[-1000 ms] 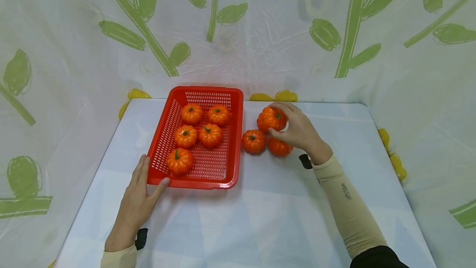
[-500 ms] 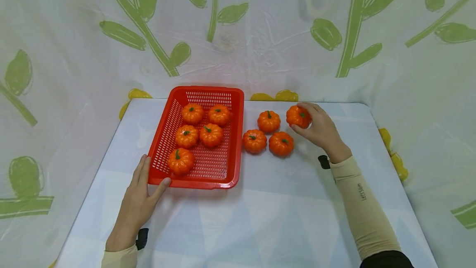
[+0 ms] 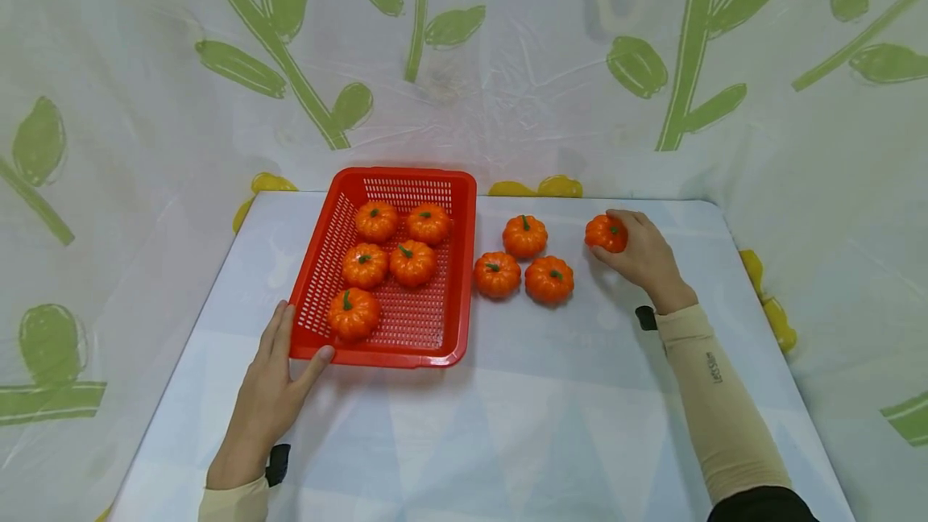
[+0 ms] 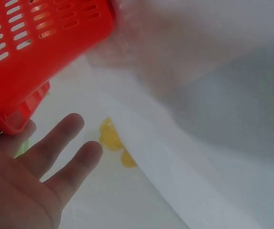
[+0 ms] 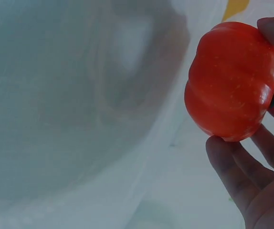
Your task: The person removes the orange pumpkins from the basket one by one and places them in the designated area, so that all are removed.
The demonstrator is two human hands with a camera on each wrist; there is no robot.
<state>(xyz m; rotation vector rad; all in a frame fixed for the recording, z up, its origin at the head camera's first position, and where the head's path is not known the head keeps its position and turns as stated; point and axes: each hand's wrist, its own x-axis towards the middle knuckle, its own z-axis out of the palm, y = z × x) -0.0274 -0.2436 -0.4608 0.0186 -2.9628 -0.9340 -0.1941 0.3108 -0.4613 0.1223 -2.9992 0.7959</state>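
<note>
Head view: left hand (image 3: 264, 393), fingers straight, touches red basket (image 3: 416, 359); right hand (image 3: 644, 254) pinches orange pumpkin (image 3: 604, 234).

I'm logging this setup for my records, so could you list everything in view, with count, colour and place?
Basket: 1, red, left part of the table
Pumpkins in the basket: 5, orange with green stems
Loose pumpkins: 3, orange, on the table right of the basket
Held pumpkin: 1, orange, right of the loose ones
Table: 1, pale blue and white, centre
Backdrop sheeting: pale with green and yellow plants, behind and beside the table
Wrist devices: 2, black, one per wrist
Beige sleeves: 2, on the forearms
Left hand: 1, bare, at the basket's near left corner
Right hand: 1, bare, gripping the held pumpkin
</note>
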